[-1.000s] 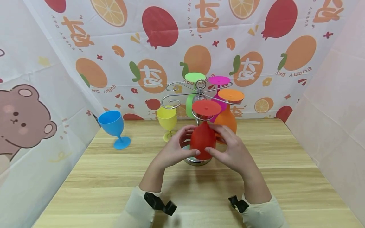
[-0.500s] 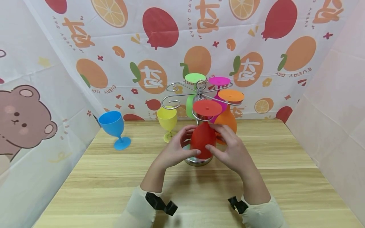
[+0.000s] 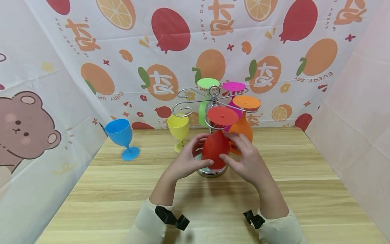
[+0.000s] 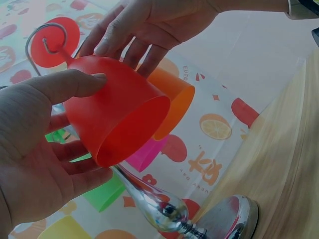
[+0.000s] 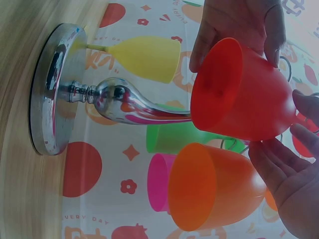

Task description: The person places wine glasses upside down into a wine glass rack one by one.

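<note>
A red goblet (image 3: 215,150) hangs upside down in a front hook of the metal rack (image 3: 214,97), its foot above the wire and its stem within the loop. My left hand (image 3: 190,159) grips the bowl from the left, thumb in front and fingers behind. From the right, my right hand (image 3: 245,157) holds the same bowl, with its thumb on the near side and fingers up by the stem. The left wrist view shows the bowl's open mouth (image 4: 134,130) facing down, tilted near the chrome post (image 4: 159,206).
Orange (image 3: 243,128), magenta (image 3: 234,86) and green (image 3: 208,82) goblets hang inverted on the rack's other hooks. A yellow goblet (image 3: 178,127) and a blue goblet (image 3: 119,132) stand upright on the wooden table (image 3: 106,196), left of the rack. Two curled hooks on the left hold nothing.
The red goblet has tilted slightly: its foot has shifted a little to the right and its bowl a little up and left. Both hands keep nearly the same place on it.
</note>
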Available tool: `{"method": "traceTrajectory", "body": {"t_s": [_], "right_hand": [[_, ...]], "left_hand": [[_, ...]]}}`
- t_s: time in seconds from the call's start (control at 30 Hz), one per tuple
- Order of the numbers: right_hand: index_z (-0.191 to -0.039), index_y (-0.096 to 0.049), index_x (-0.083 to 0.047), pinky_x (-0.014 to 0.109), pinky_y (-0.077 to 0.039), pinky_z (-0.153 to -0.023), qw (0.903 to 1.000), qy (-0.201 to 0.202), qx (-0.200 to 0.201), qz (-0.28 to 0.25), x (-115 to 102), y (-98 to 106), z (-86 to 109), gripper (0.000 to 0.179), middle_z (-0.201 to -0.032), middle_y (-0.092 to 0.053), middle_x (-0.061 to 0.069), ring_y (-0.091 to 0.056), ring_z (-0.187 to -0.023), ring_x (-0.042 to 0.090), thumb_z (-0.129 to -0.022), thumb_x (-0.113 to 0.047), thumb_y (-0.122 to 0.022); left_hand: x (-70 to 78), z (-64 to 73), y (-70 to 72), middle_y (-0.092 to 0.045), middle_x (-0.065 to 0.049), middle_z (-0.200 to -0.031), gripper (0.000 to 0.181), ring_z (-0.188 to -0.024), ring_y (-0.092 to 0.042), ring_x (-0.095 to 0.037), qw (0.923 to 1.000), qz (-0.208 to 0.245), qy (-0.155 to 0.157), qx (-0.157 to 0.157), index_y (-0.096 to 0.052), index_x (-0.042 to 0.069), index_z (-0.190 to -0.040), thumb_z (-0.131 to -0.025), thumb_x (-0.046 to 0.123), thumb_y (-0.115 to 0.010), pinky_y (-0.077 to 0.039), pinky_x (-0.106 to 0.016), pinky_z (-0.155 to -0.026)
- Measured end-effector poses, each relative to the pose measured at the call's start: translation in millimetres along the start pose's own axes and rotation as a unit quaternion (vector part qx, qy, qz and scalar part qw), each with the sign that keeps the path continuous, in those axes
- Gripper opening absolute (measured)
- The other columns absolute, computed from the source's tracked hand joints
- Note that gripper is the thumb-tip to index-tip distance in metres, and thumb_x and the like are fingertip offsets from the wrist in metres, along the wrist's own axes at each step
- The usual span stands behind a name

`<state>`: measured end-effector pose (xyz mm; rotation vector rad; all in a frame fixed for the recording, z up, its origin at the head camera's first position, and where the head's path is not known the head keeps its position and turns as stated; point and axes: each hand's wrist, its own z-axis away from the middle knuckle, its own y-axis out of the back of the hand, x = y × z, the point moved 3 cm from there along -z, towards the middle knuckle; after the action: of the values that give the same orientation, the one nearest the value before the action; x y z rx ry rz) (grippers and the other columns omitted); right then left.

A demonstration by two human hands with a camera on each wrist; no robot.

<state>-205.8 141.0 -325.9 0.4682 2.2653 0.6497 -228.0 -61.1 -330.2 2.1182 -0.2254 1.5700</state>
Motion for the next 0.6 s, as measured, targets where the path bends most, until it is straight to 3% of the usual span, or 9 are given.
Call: {"method": "traceTrajectory", "body": {"t_s": [0.23, 0.47, 0.6], "right_hand": [[-0.141, -0.051, -0.017, 0.037, -0.057, -0.090, 0.9999, -0.001, 0.014, -0.001, -0.3, -1.1, -0.8, 0.064, -0.138, -0.053, 0.003, -0.056, -0.124, 0.020, -0.084, -0.017, -0.079], [-0.139, -0.053, -0.014, 0.040, -0.057, -0.089, 0.9990, 0.011, 0.043, -0.001, -2.9, -1.6, -0.9, 0.062, -0.137, -0.055, 0.004, -0.055, -0.124, 0.021, -0.082, -0.014, -0.079], [-0.136, -0.056, -0.009, 0.042, -0.058, -0.088, 0.9972, 0.023, 0.072, 0.004, -4.2, -0.6, -1.9, 0.060, -0.135, -0.057, 0.006, -0.056, -0.122, 0.021, -0.081, -0.012, -0.080]], "left_hand": [[-24.9, -6.8, 3.0, -0.050, -0.002, -0.141, 0.078, -0.132, -0.045, -0.022, 1.0000, 0.001, -0.004, 0.002, -0.039, 0.021, -0.145, -0.081, 0.003, -0.079, -0.046, -0.045, -0.106], [-26.7, -7.2, 6.2, -0.051, 0.003, -0.139, 0.075, -0.131, -0.046, -0.020, 1.0000, 0.004, -0.007, 0.004, -0.040, 0.021, -0.145, -0.082, 0.014, -0.080, -0.048, -0.045, -0.104], [-28.0, -7.4, 10.1, -0.051, 0.001, -0.139, 0.066, -0.131, -0.046, -0.022, 0.9999, 0.006, -0.001, 0.014, -0.039, 0.016, -0.146, -0.090, 0.028, -0.071, -0.048, -0.046, -0.104]]}}
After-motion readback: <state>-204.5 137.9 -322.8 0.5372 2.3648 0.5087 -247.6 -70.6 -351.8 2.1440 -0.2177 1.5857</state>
